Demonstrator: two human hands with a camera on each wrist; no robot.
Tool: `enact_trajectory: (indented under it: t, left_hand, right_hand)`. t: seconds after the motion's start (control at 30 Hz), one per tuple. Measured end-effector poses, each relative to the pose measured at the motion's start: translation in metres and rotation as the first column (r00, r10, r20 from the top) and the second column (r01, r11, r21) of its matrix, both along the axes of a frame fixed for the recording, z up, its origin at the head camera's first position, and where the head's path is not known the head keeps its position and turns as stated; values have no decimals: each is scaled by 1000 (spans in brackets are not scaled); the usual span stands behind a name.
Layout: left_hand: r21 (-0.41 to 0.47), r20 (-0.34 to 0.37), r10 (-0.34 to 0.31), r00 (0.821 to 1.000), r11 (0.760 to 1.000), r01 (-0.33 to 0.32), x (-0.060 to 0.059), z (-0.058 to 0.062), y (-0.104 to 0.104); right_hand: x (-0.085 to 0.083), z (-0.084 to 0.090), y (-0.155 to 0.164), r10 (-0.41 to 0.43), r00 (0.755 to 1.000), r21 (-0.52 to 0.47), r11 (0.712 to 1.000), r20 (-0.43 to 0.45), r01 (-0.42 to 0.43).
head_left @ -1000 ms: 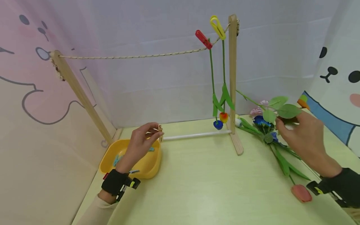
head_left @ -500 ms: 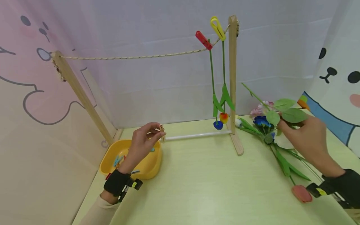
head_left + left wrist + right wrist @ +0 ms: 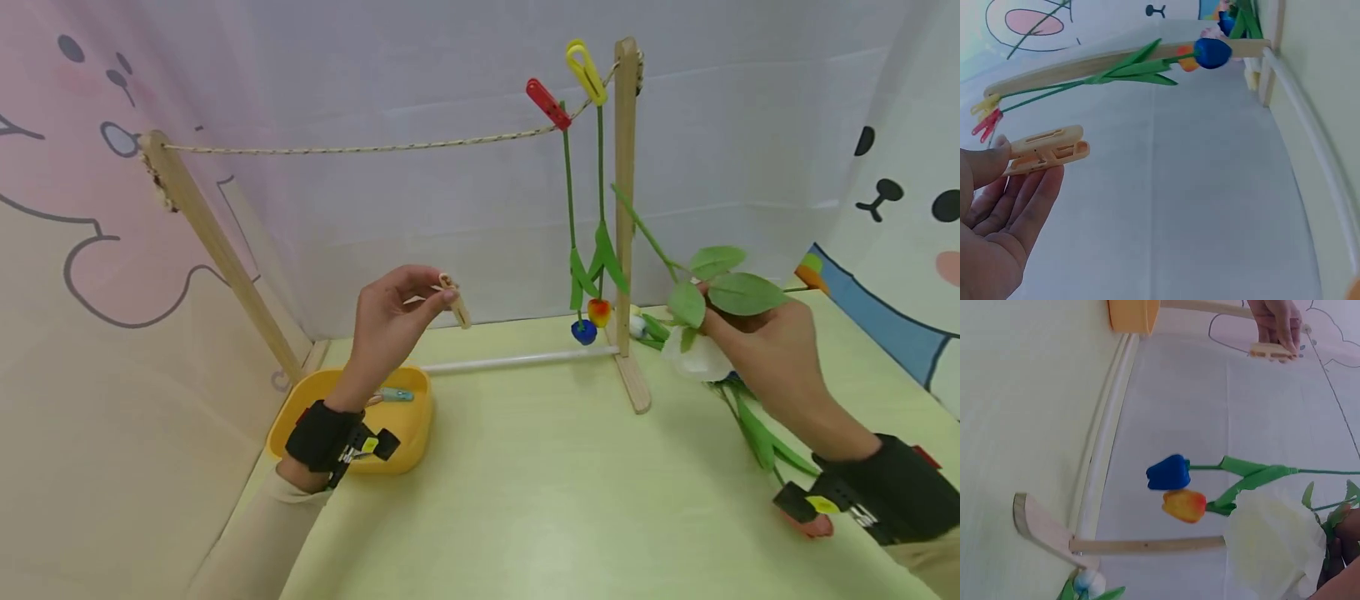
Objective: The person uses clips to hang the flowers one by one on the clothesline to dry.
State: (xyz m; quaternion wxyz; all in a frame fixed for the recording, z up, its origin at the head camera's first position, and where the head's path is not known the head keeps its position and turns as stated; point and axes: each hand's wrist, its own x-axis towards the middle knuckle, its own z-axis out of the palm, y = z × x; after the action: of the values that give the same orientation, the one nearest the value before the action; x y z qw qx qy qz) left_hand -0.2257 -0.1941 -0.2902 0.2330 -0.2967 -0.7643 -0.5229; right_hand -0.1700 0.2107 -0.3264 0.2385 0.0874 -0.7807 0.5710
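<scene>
White flower (image 3: 699,360), gripped by the right hand (image 3: 776,358), points its stem (image 3: 647,232) to ten-thirty in head view; at its nine o'clock, the left hand (image 3: 393,321) pinches a clothespin (image 3: 459,308).

Bright, diffuse lighting in the head view; dimmer, bluish rendering in both wrist views.
Head view: the worktop (image 3: 555,483) carries a soft pale sheen toward 6 o'clock and a faint, soft-edged shadow beside the sleeve (image 3: 258,542) between 7 and 8 o'clock; the backdrop (image 3: 390,75) dulls to lavender-gray at 12 o'clock. Right wrist view: the white flower (image 3: 1272,544) at 4 o'clock is washed out, petal detail weak. Left wrist view: an orange patch (image 3: 1355,291) at 4 o'clock is blurred.
</scene>
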Motion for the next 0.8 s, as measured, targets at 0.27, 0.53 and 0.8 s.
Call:
enact_trajectory:
  t: [0.27, 0.53, 0.8]
  left_hand:
    - [81, -102, -85, 991, 992, 93, -15, 57, 31]
    - [179, -183, -85, 980, 977, 118, -28, 103, 55]
    - [262, -256, -41, 966, 959, 111, -43, 144, 80]
  right_hand:
    - [-20, -4, -56, 192, 977, -220, 961, 87, -169]
    - [-36, -5, -101, 234, 971, -452, 873, 57, -184]
    - [-50, 7, -130, 151, 987, -508, 847, -47, -154]
